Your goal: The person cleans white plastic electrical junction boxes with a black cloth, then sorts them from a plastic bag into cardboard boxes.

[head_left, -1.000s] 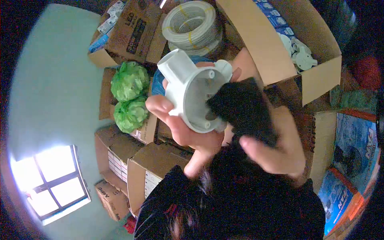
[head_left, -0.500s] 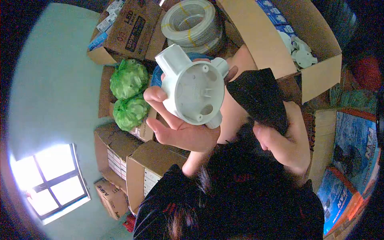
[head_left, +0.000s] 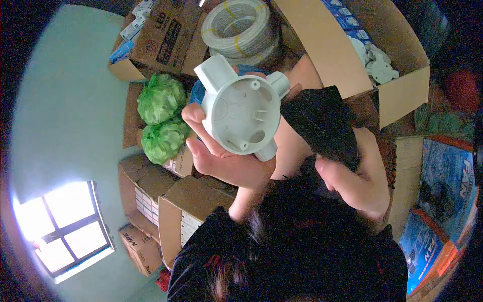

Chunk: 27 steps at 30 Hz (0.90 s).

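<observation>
My left hand [head_left: 236, 168], palm up, grips a white round junction box [head_left: 245, 113] from below and behind. The box faces me with its open side, showing screw posts and holes inside; its stub outlets point to the upper left, upper right and lower right. My right hand [head_left: 347, 183] is closed around a black cloth [head_left: 319, 118], which hangs over the fingers and hides most of them. The cloth's left edge comes close to the upper-right outlet of the box.
Coiled white cable [head_left: 236, 30] lies behind the box. An open carton [head_left: 402, 95] with white fittings stands at the upper right. Green bags [head_left: 162, 98] of white parts are on the left, above cartons [head_left: 173, 201]. Blue fan boxes [head_left: 445, 191] stand at the right.
The junction box has shifted slightly left and turned a little in my left hand's grip. My right hand and the black cloth have moved slightly left.
</observation>
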Tool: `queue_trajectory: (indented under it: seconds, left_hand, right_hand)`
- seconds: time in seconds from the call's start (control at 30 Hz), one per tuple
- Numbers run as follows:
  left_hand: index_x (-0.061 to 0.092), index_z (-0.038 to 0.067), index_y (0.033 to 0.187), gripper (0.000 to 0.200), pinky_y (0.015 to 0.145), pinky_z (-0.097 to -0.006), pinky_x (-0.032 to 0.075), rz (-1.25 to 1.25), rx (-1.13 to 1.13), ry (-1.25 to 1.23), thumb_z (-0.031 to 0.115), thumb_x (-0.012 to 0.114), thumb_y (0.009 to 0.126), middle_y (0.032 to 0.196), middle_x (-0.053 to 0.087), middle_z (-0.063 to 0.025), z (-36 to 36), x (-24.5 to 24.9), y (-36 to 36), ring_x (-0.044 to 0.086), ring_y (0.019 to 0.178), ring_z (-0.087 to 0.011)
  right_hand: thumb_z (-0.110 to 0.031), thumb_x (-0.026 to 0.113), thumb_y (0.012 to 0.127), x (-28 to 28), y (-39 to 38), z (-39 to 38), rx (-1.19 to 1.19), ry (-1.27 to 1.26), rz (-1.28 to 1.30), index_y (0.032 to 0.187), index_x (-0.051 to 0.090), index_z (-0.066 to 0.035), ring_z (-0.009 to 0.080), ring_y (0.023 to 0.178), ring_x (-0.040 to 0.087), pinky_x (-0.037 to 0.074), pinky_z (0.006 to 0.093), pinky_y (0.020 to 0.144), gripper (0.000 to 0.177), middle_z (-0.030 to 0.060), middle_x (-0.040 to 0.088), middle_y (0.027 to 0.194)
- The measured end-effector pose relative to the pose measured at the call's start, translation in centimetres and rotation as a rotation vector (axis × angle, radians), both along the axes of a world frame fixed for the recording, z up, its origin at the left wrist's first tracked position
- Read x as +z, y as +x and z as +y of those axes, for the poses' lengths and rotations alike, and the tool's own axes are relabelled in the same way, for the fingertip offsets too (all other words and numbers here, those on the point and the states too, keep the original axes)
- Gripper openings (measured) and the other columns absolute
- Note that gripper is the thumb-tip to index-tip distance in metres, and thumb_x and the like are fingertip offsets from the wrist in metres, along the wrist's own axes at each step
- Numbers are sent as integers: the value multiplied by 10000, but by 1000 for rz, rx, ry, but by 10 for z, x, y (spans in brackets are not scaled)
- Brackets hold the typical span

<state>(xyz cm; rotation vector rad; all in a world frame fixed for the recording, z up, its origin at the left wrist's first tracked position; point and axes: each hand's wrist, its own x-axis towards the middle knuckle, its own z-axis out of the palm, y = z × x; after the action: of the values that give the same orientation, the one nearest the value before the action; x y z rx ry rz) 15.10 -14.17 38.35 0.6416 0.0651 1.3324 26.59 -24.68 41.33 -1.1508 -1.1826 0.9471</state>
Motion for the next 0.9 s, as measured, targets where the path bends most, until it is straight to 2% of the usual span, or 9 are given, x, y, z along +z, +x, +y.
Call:
queue_trajectory:
  seconds: [0.57,0.67,0.7,0.77,0.87,0.9]
  left_hand:
    - [444,87,1152,590,863,-503,396,-50,-29,70,553,331,807,1102,502,-218,1,-3,5,505,985,-387]
    - [432,61,1157,628,859,-479,407,76,55,-59,569,342,799,1077,520,-203,-2,2,3,515,974,-365]
    - [413,85,1089,531,822,-465,427,142,98,-70,536,331,822,1069,511,-197,-2,3,3,519,955,-359]
    - [375,133,953,354,750,-439,466,272,183,-90,472,311,868,1054,492,-184,-1,6,4,528,916,-346]
    - [374,102,945,371,738,-358,457,513,163,-76,451,257,891,951,533,-134,2,7,-2,542,865,-262]
    - [380,97,937,371,734,-318,441,403,112,-179,438,241,899,884,542,-113,0,14,5,541,827,-224]
  right_hand:
    - [-86,576,729,-2,3,1,4,45,-98,819,488,-41,111,497,450,356,240,457,133,26,484,594]
    - [-86,577,728,-4,4,1,-3,71,-152,820,491,-40,117,499,452,357,243,459,134,30,485,597]
    - [-86,577,727,-5,3,2,-10,84,-185,820,491,-40,119,499,453,358,244,459,135,31,486,597]
    - [-72,575,716,-4,2,3,-66,111,-295,853,506,-23,184,491,472,374,274,466,162,59,502,599]
    - [-52,572,690,-6,-4,9,-158,80,-454,901,527,-5,293,519,502,401,332,489,220,115,526,621]
    - [-46,571,677,-9,-9,14,-197,22,-501,916,534,-5,339,555,515,411,360,505,245,143,535,641]
